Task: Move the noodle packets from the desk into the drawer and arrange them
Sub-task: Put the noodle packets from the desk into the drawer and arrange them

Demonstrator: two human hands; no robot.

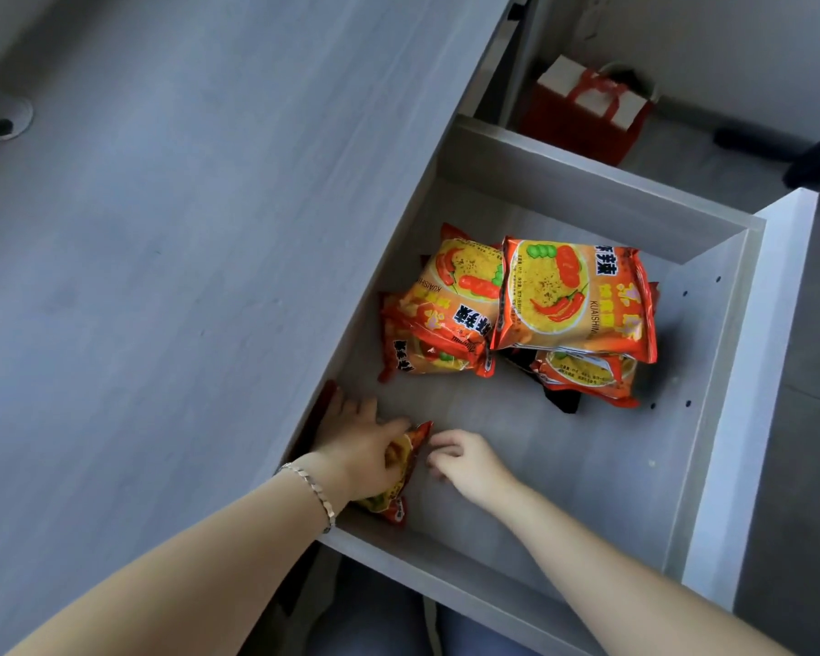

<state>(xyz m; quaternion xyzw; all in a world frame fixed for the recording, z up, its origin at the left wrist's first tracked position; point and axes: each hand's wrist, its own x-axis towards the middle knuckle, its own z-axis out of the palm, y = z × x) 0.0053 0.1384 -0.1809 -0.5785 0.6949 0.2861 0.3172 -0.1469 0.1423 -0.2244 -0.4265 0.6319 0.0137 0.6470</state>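
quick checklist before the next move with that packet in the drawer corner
1. Left hand grips the packet: ok.
2. Right hand free to help: ok, it holds nothing.
3. Bare drawer floor beside the packet: ok.
4. Packet lying flat: not ok, it stands on edge in the corner.
5. Packet pile tidy: not ok, packets overlap at angles.
6. Desk cleared of packets: ok in the visible part.

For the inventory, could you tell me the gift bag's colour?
Red and white gift bag, seen in the head view.
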